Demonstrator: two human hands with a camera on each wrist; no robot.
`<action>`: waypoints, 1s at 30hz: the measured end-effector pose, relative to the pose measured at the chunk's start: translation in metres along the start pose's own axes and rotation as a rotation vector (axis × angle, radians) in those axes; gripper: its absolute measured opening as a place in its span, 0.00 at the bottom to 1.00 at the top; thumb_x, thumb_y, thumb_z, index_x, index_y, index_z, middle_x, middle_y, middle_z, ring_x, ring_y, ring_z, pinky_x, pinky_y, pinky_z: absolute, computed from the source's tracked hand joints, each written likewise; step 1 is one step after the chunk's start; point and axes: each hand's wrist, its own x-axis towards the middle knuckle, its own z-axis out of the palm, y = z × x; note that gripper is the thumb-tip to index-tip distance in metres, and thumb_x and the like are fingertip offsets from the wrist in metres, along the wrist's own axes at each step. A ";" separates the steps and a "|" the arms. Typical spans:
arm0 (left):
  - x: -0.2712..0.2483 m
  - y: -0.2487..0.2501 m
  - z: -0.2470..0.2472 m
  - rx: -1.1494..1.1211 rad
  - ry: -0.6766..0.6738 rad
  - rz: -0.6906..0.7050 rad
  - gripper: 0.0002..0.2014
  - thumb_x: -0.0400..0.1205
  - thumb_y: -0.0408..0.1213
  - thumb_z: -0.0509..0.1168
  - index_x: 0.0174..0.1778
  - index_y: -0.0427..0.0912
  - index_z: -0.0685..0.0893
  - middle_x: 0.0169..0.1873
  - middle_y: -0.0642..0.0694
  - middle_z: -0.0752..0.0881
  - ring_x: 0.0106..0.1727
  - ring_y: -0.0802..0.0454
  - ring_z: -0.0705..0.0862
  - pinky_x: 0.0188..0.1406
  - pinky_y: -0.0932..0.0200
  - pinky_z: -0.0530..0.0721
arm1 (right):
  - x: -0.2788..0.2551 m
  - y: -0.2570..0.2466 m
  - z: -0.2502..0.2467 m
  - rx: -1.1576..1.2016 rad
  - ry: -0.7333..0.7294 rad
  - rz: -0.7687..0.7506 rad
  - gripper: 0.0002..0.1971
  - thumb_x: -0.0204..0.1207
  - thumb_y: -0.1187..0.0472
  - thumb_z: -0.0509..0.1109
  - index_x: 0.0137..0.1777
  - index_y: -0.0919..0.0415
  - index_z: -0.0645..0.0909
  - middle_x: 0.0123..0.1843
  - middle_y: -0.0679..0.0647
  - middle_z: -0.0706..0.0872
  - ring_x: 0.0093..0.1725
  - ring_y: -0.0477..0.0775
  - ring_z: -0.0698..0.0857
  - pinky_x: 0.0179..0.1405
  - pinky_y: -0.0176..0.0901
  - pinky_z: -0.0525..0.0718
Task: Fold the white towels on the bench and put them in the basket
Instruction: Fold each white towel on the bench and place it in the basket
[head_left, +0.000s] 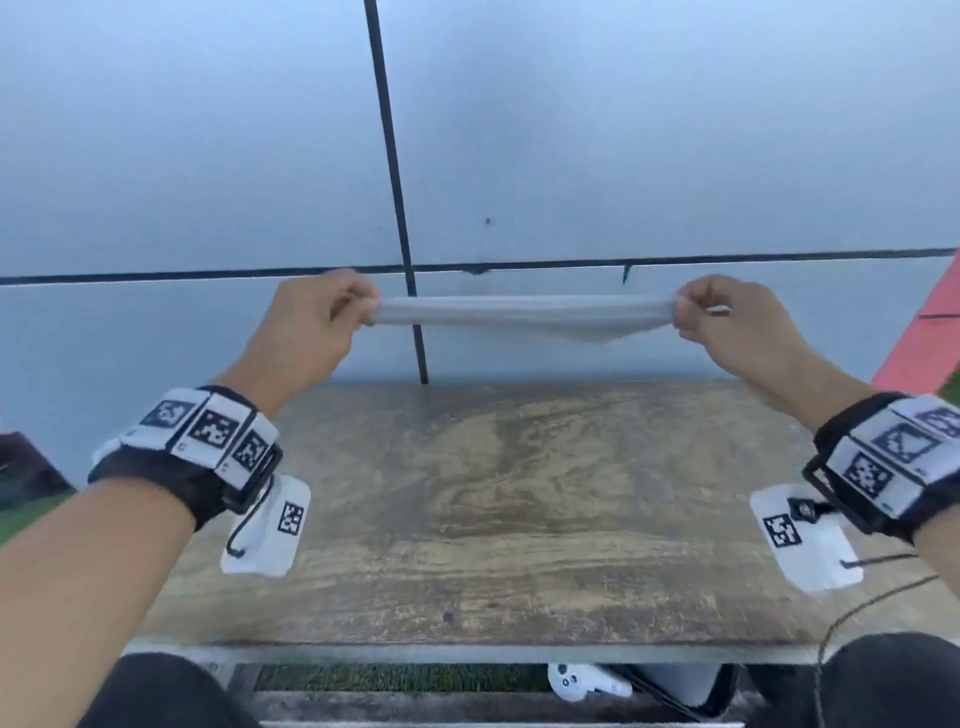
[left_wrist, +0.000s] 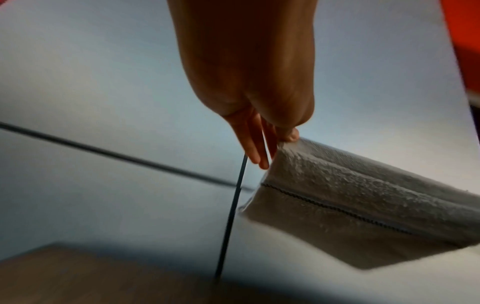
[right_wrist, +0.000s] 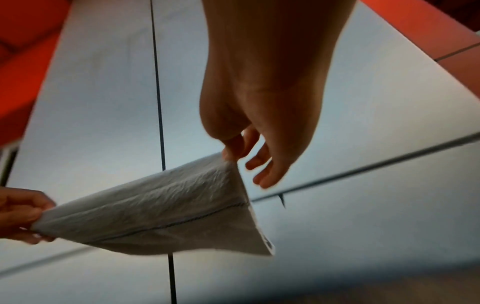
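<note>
Towel (head_left: 524, 314) up in the air over the tabletop (head_left: 483, 519), long axis running left to right, left hand (head_left: 311, 322) pinching one end, right hand (head_left: 737, 325) pinching the other, both equally near; no basket in sight

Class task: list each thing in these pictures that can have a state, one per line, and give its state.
White cloth towel: held in the air above the bench, stretched between both hands, its middle sagging.
Left hand: pinches one towel end.
Right hand: pinches the other end.
Worn wooden bench: nothing lies on the visible top.
</note>
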 end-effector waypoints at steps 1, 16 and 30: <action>-0.020 -0.006 0.006 0.049 -0.087 -0.017 0.07 0.86 0.31 0.66 0.46 0.47 0.85 0.37 0.51 0.88 0.36 0.72 0.84 0.42 0.71 0.82 | -0.014 0.013 0.003 -0.082 -0.083 0.033 0.06 0.84 0.61 0.69 0.46 0.59 0.84 0.44 0.53 0.85 0.44 0.55 0.83 0.37 0.44 0.78; -0.117 -0.069 0.028 0.122 -0.981 -0.330 0.06 0.86 0.41 0.68 0.47 0.52 0.89 0.38 0.58 0.93 0.41 0.62 0.91 0.47 0.64 0.86 | -0.071 0.034 0.020 -0.576 -1.140 0.283 0.07 0.89 0.61 0.60 0.54 0.60 0.80 0.56 0.49 0.88 0.55 0.45 0.90 0.66 0.53 0.85; -0.057 -0.119 0.106 0.291 -0.407 -0.242 0.09 0.85 0.35 0.68 0.46 0.38 0.94 0.41 0.45 0.92 0.41 0.49 0.87 0.47 0.58 0.79 | -0.008 0.102 0.106 -0.615 -0.484 0.121 0.12 0.75 0.68 0.64 0.29 0.61 0.75 0.28 0.63 0.83 0.28 0.55 0.81 0.31 0.42 0.82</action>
